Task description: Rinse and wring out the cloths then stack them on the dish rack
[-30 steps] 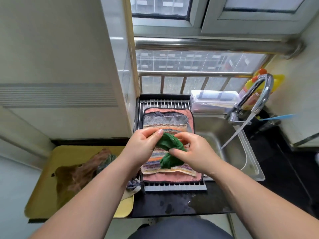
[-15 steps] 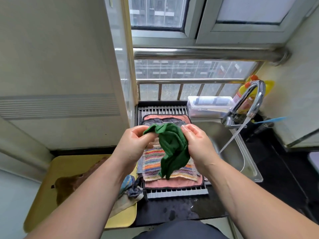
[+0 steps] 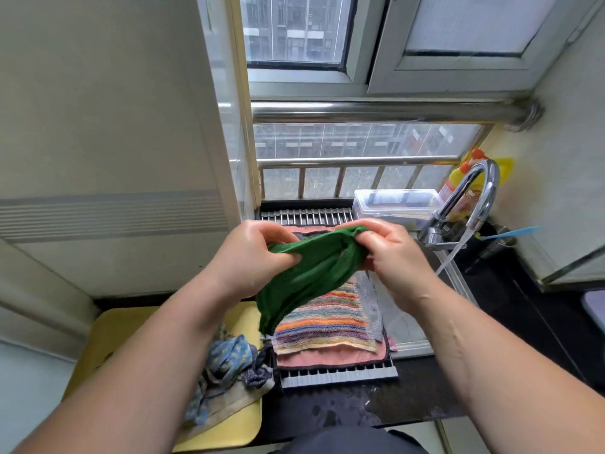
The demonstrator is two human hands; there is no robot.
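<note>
Green damp cloth (image 3: pixel 311 276) hangs stretched between both hands above the slatted metal dish rack (image 3: pixel 337 376). Left hand (image 3: pixel 252 257) and right hand (image 3: pixel 393 253) each pinch a top corner, fingers curled tight; a striped multicoloured towel (image 3: pixel 327 319) lies on the rack below.

— What do the hands have?
— Both grip a green cloth (image 3: pixel 314 273), held up over the dish rack (image 3: pixel 337 376). The left hand (image 3: pixel 252 257) bunches one top end in curled fingers, the right hand (image 3: pixel 393 253) pinches the other, and the rest hangs down toward the left.
— And on the rack?
— A striped cloth (image 3: pixel 327 319) lies on top, a grey cloth (image 3: pixel 373 299) shows under its right edge, and a pink cloth (image 3: pixel 330 357) is at the bottom.
— Anything beside it?
— A heap of crumpled cloths (image 3: pixel 229 365) on a yellow tray (image 3: pixel 108 332), left of the rack. On the right the tap (image 3: pixel 474 191) runs a thin stream into the sink (image 3: pixel 406 326)
</note>
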